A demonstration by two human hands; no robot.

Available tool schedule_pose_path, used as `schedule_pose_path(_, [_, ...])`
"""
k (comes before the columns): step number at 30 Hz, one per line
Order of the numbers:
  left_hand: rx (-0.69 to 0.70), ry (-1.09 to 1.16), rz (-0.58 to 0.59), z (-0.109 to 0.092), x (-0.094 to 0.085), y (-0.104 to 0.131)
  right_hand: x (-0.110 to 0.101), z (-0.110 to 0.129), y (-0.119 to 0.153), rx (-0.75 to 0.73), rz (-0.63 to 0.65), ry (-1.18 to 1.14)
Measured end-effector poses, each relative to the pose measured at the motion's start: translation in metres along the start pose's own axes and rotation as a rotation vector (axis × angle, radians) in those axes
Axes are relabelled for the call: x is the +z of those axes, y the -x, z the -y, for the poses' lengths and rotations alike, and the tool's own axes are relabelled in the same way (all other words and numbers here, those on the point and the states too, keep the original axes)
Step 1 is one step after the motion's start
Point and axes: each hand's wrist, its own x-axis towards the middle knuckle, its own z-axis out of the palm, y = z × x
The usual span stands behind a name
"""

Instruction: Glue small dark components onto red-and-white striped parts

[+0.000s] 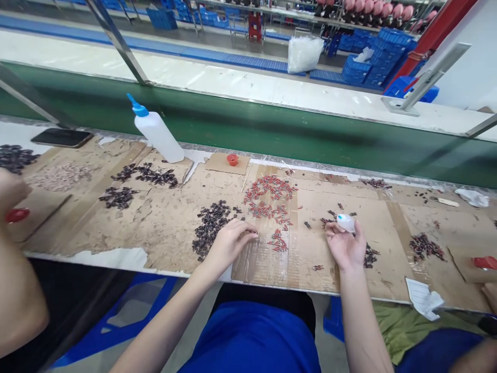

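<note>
My left hand (pixel 233 240) hovers at the right edge of a pile of small dark parts (pixel 212 225), its fingers pinched together; whatever lies between the fingertips is too small to name. Palm up, my right hand (pixel 347 243) holds a small white bottle with a blue tip (pixel 345 223), beside a few dark parts (pixel 370 255). Between the two hands, small red-and-dark pieces (pixel 272 189) lie scattered on the cardboard (pixel 306 259). One loose piece (pixel 318 268) rests near the front edge.
A large white bottle with a blue nozzle (pixel 161 137) stands behind, near a red cap (pixel 232 159). A phone (pixel 62 137) lies at the back left. Other people's arms (pixel 19 290) reach in from both sides. A green belt (pixel 233 129) runs behind the table.
</note>
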Motion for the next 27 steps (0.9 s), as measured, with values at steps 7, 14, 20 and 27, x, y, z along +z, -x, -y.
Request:
schedule_pose_path(7, [-0.096, 0.02, -0.093, 0.002, -0.004, 0.011, 0.001, 0.015, 0.002, -0.091, 0.0, -0.025])
schedule_pose_path(14, [-0.159, 0.071, -0.15, -0.009, -0.003, 0.012, 0.036, -0.069, 0.03, 0.057, 0.036, -0.189])
schedule_pose_path(20, [-0.185, 0.123, -0.114, -0.014, -0.003, 0.024, 0.025, -0.05, 0.012, -0.073, -0.03, -0.192])
schedule_pose_path(27, [-0.151, 0.164, -0.104, -0.015, 0.002, 0.035, 0.001, 0.01, -0.009, -0.3, -0.164, -0.084])
